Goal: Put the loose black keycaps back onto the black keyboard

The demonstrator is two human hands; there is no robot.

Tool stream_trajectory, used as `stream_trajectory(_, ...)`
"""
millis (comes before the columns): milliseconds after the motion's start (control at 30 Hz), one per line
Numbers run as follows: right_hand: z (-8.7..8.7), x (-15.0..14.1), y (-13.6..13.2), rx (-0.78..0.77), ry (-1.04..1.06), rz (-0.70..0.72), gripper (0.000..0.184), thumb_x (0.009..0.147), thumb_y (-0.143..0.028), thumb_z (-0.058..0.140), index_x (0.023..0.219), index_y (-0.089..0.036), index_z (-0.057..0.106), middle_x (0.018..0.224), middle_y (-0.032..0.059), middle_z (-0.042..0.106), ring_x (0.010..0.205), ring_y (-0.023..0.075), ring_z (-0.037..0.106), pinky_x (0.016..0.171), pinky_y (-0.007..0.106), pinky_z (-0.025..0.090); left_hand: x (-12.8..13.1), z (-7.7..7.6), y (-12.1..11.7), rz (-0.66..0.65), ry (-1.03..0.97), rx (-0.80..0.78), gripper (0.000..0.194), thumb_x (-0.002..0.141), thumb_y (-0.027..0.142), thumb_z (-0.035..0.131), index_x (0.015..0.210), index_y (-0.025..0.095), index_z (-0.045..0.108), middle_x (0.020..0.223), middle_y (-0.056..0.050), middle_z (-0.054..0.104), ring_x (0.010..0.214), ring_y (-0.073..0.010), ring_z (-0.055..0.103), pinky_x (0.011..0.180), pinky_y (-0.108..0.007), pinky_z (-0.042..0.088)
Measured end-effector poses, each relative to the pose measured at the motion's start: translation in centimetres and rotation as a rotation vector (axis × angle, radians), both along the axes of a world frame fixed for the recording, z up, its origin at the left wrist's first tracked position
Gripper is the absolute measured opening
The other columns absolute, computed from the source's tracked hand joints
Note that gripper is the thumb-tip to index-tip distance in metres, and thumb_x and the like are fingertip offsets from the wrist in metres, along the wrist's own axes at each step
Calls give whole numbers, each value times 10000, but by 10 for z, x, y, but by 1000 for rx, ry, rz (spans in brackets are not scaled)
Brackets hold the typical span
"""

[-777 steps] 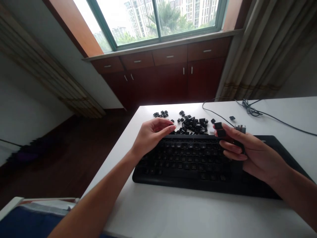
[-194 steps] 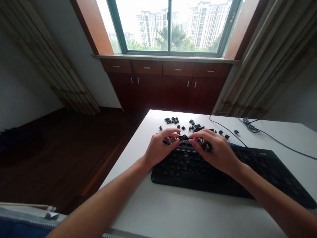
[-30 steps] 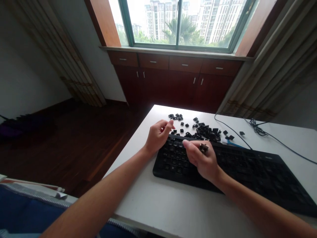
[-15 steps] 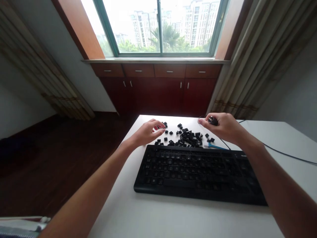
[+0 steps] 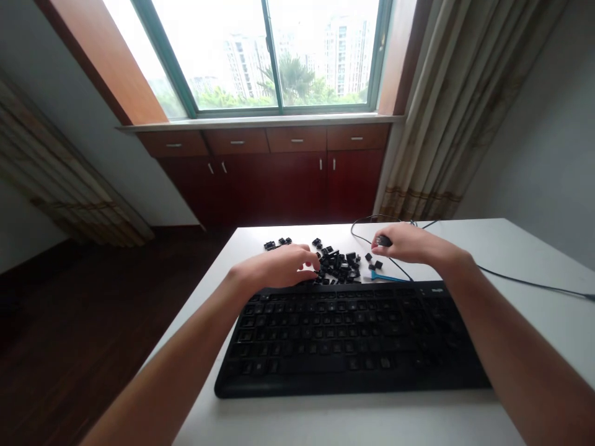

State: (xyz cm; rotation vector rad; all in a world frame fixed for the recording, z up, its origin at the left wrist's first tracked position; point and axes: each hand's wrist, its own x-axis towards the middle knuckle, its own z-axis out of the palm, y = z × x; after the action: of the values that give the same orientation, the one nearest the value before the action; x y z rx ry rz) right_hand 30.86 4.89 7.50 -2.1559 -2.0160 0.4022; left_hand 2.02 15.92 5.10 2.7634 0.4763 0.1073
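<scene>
Hanging half-open at eleven o'clock, hold unclear, the left hand (image 5: 281, 266) is beside unfitted keycaps (image 5: 335, 262) at twelve, right hand (image 5: 403, 242) gripping a dark piece (image 5: 383, 241) at one, keyboard (image 5: 325, 382) at six seemingly mostly capless.

The single view comes from the wearer's head, looking forward and down over both forearms to the nearby keyboard (image 5: 353, 341) and surface (image 5: 525, 260), with the window (image 5: 279, 56) farther off at top.
</scene>
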Motion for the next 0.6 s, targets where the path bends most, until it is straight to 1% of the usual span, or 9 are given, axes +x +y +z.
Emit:
stream_trajectory(133, -6, 10, 1, -40, -3, -24, 160, 836, -377, 684, 868, -245, 767, 861, 57, 759, 746, 214, 667, 595, 283, 428, 1, -4, -2, 21, 56, -16, 175, 903, 384, 623, 1007, 288, 726, 1009, -38, 702, 713, -170, 668, 608, -251, 457)
stream_trajectory(233, -8, 9, 0, -58, 7, -6, 155, 838, -383, 690, 881, -255, 766, 891, 46, 761, 767, 203, 665, 624, 276, 433, 4, -6, -2, 22, 48, -42, 171, 890, 379, 639, 1010, 286, 717, 995, -31, 700, 700, -168, 670, 583, -249, 445)
stream_trajectory(333, -11, 5, 2, -44, 1, -6, 192, 855, -396, 678, 966, -260, 757, 972, 52, 758, 822, 211, 663, 663, 276, 438, 6, -8, -2, 27, 13, -74, 168, 859, 359, 674, 998, 279, 725, 941, -25, 707, 673, -167, 661, 568, -250, 436)
stream_trajectory(400, -13, 3, 3, -35, -4, -9, 237, 863, -406, 671, 1043, -268, 743, 1029, 55, 752, 869, 221, 662, 691, 278, 441, 7, -8, -2, 33, 6, -74, 171, 851, 356, 682, 992, 272, 730, 902, -24, 711, 663, -169, 654, 569, -251, 434)
stream_trajectory(467, -16, 2, 5, -43, -6, -7, 263, 860, -412, 676, 1075, -273, 735, 1041, 54, 750, 892, 229, 662, 708, 280, 444, 7, -6, -3, 37, 29, -53, 184, 863, 365, 670, 1006, 264, 725, 905, -26, 715, 670, -169, 653, 586, -252, 439)
stream_trajectory(600, -18, 4, 7, -90, -5, -5, 230, 843, -413, 687, 1015, -270, 745, 1006, 49, 752, 855, 226, 665, 684, 279, 441, 9, -1, -6, 35, 116, -5, 221, 898, 387, 631, 1055, 247, 698, 967, -33, 718, 736, -171, 661, 638, -251, 451)
